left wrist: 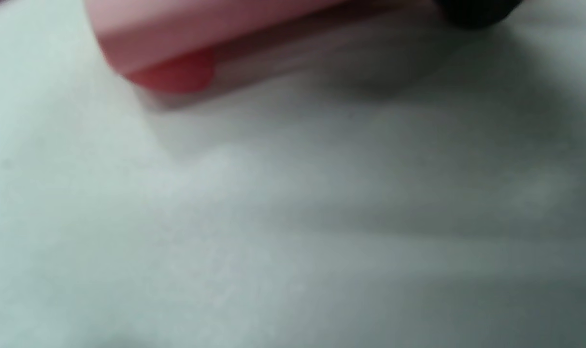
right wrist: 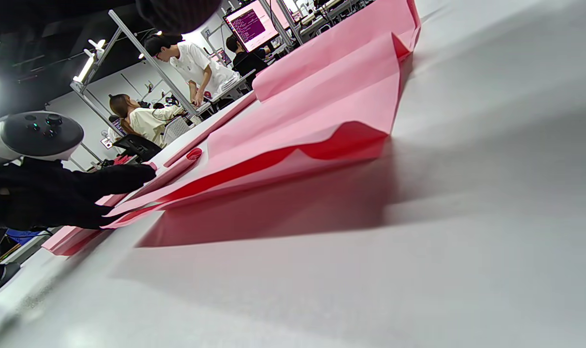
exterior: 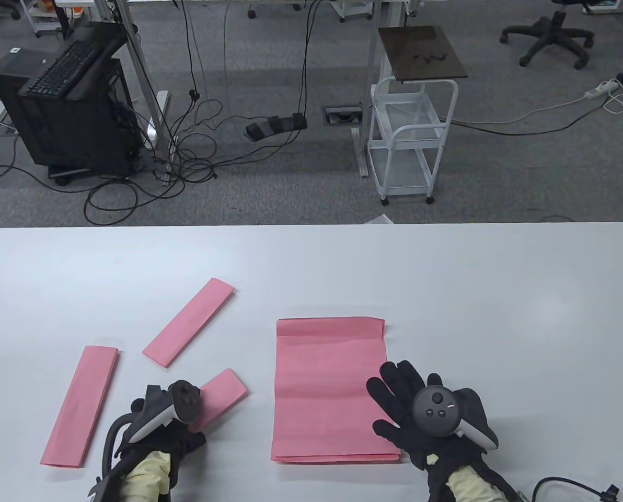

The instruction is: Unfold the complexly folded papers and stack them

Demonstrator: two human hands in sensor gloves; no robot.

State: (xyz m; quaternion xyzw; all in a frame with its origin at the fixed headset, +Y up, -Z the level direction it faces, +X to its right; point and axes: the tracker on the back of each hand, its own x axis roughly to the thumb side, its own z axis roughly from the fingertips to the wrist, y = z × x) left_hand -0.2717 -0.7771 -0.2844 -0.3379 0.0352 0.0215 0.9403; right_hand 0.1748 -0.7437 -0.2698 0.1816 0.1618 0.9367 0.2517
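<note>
A stack of unfolded pink sheets lies flat at the table's middle front; the right wrist view shows it too, with its near corner lifted a little. My right hand is open with the fingers spread and rests flat on the stack's right edge. My left hand pinches the near end of a short folded pink strip, seen close and blurred in the left wrist view. In the right wrist view my left hand has fingers above and below that strip.
Two more folded pink strips lie on the white table: one slanted at left centre, one at the far left. A black cable lies at the front right corner. Beyond the far edge is office floor with a white cart.
</note>
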